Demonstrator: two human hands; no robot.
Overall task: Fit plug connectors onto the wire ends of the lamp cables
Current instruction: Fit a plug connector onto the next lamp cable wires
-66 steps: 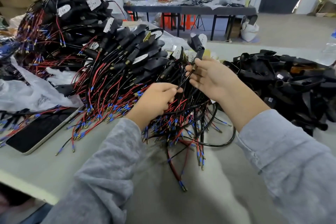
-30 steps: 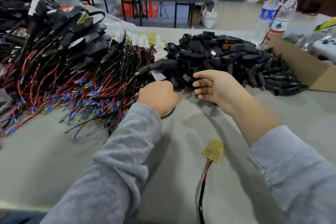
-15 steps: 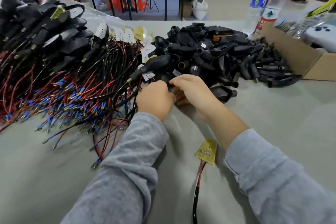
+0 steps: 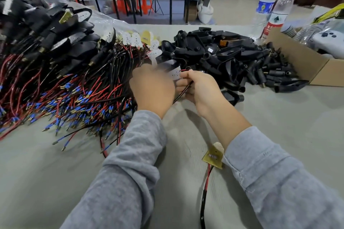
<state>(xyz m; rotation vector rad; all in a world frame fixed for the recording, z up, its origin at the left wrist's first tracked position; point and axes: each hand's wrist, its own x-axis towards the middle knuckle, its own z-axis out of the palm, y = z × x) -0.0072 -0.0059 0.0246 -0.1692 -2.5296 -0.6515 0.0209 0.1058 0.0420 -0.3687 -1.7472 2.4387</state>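
Lamp cable (image 4: 181, 93) is up in both hands now, just in front of the heap of black plug connectors (image 4: 223, 55) on the tabletop (image 4: 279, 117). Only the head view to go on. Half a second ago the two hands were pressed together low at the edge of that heap, like something was being fished out; now they've lifted and pulled slightly apart, with a thin black-and-red lead showing between them. Right hand (image 4: 200, 87) has its grip curled round the cable, red wire end poking out past the fingertips. Left hand (image 4: 153, 87) is motion-blurred, so honestly can't tell what its grip is doing, though a white perforated lamp board (image 4: 175, 74) sits right by its fingers. My read: pickup is over and the fitting step is starting. Big tangle of red and black cables with blue ends (image 4: 74, 95) is left of the hands, and a separate cable with a yellow board (image 4: 213, 155) lies near the right sleeve.
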